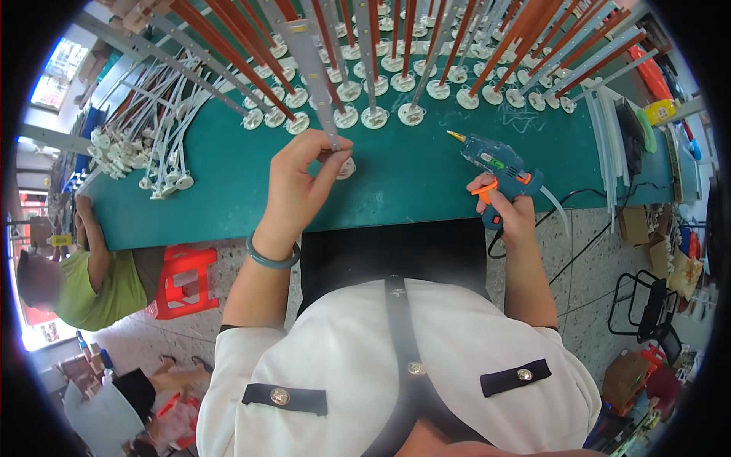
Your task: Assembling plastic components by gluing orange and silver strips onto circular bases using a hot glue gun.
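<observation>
My left hand (297,183) pinches the lower end of a grey LED strip (314,75), which stands up from the table in front of me. Just beside those fingertips shows a small round white base (346,169), partly hidden by the hand; whether strip and base touch I cannot tell. In my right hand (515,219) is a blue hot glue gun (491,156), gripped by its handle with fingers at the orange trigger. Its nozzle points up and left, over the green table (426,175). A glue stick (558,209) trails from its back.
Several rows of round white bases (411,114) with upright strips, grey and reddish-brown, fill the far side. At left lies a heap of white wired parts (164,145). Long pale strips (604,145) lie at right. A person in green (103,286) sits by a red stool (185,282).
</observation>
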`<state>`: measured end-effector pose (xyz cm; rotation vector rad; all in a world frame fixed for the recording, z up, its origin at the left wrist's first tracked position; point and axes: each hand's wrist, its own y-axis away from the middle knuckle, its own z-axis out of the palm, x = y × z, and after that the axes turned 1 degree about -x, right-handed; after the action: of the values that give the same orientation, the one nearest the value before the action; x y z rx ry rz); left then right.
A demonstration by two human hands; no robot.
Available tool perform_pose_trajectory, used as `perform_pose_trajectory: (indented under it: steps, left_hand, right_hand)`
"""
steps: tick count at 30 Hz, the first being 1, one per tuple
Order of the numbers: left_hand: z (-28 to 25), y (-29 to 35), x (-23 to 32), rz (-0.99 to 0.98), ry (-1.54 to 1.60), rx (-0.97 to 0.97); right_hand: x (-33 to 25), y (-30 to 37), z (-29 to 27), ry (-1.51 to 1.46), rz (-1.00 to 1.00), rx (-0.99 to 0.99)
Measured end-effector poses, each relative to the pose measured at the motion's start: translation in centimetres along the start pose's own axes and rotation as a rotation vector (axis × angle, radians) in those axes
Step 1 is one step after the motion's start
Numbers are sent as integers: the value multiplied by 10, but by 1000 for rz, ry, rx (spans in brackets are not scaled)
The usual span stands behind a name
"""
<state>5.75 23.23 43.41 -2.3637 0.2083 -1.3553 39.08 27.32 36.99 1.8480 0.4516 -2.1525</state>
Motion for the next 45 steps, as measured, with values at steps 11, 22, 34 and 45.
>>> perform_pose_trajectory:
  steps: [11, 22, 34, 45]
  left_hand:
    - [-16, -8, -16, -33, -81, -62]
    - [-15, -10, -16, -43, -31, -73]
    - [-16, -9, -20, -60, -48, -88]
    - [-14, -7, -9, -9, -129, -90]
  right_hand:
    - [-1, -26, 86, 475, -72, -318]
    - [-6, -38, 106, 692, -90, -295]
    - [-9, -37, 105, 721, -78, -299]
    - [2, -39, 98, 587, -120, -232]
